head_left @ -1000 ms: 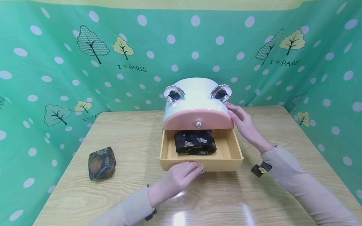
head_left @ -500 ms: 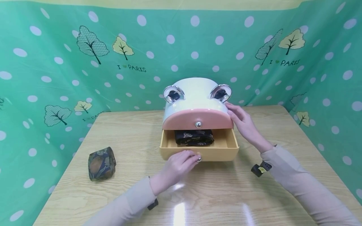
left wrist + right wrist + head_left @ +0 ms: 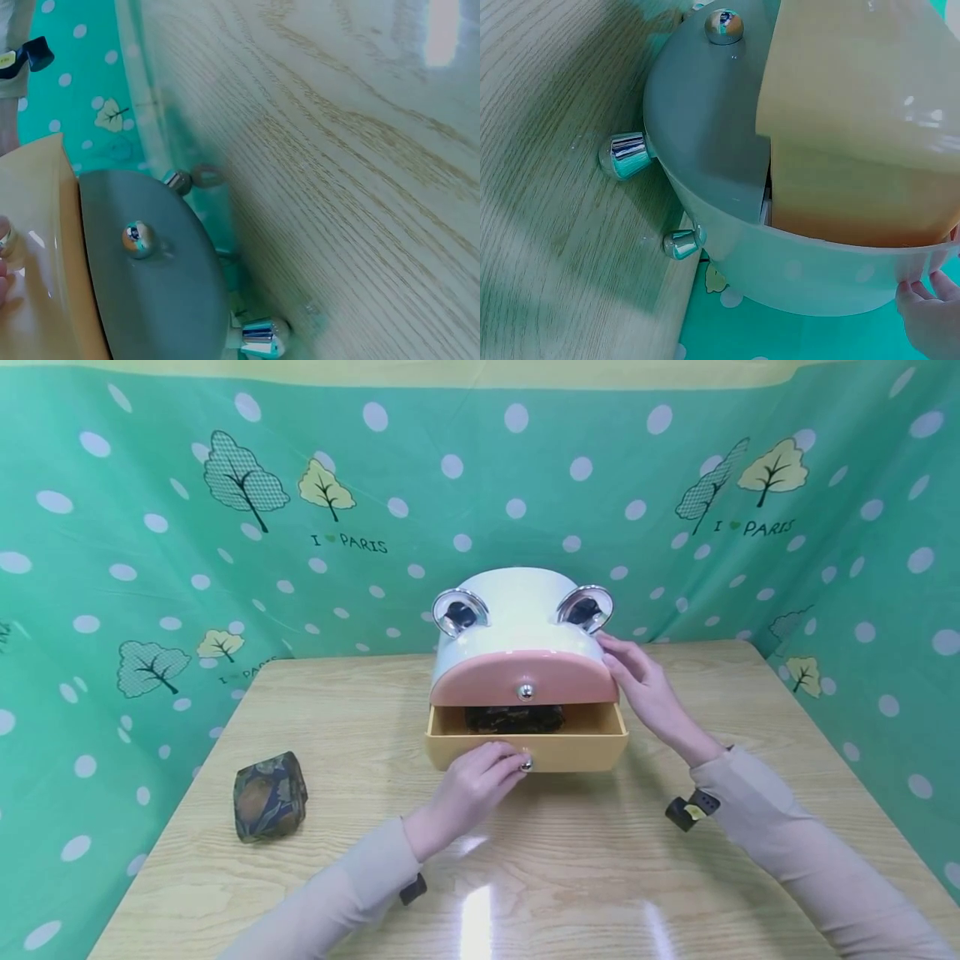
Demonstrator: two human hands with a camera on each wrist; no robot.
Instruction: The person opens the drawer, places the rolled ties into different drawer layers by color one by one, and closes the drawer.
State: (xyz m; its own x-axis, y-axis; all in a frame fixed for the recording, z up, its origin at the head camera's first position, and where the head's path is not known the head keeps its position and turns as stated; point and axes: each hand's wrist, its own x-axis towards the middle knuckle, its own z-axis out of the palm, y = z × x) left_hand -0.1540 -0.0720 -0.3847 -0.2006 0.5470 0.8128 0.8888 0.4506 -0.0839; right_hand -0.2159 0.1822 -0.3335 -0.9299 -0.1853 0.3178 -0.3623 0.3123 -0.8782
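A white storage box (image 3: 517, 602) with two chrome-rimmed eyes stands on the table. Its pink upper drawer (image 3: 480, 681) is closed, while the yellow lower drawer (image 3: 457, 756) sticks partly out. Thumb and fingers of my left hand (image 3: 474, 783) pinch the small silver knob (image 3: 527, 765) on the lower drawer. Inside lies a dark patterned folded cloth (image 3: 513, 718), its rear hidden under the pink front. My right hand (image 3: 651, 697) rests against the box's right side with fairly straight fingers; its fingertips (image 3: 921, 289) touch the white shell in the right wrist view.
A second folded patterned cloth (image 3: 270, 797) lies at the left on the wooden table (image 3: 570, 868). A green dotted curtain (image 3: 420, 527) hangs behind the box and along both sides. Each wrist wears a dark strap, such as the right wrist's strap (image 3: 692, 810).
The lower drawer has slid back into the box, with my left hand moving along on its knob. Less of the cloth inside shows. My right hand has stayed in place.
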